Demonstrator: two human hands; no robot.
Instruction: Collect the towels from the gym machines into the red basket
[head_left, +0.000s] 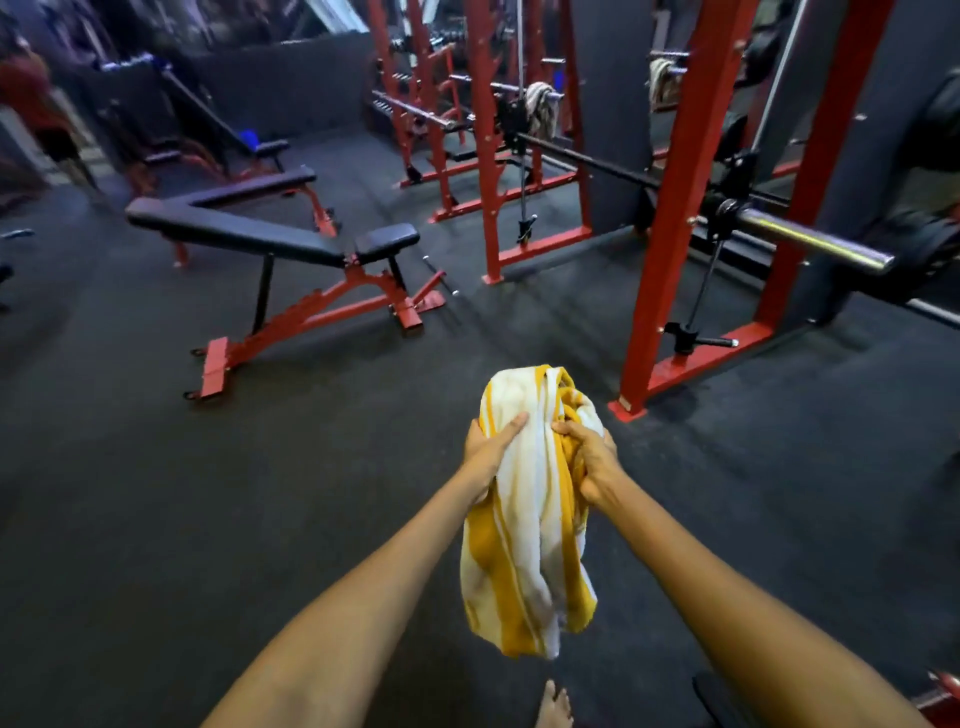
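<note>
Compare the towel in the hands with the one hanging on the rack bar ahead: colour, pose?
The held towel has bold yellow and white stripes; the towel on the rack bar looks pale with darker stripes, blurred. The held towel hangs bunched between the left hand and right hand; the other drapes over the bar, untouched. Both are striped.

My feed is dim overall, a dark gym with light falling from above. The striped towel (524, 519) is the brightest thing I see, sharp and well lit right at the fingers (511, 423). Ahead and right of them, glare streaks the steel bar end (815, 241). Far up and left of the fingers, the background smears into motion blur. Red uprights (680, 208) bow outward near the edges, plain wide-angle distortion. Soft shadows pool on the black floor (156, 493).
</note>
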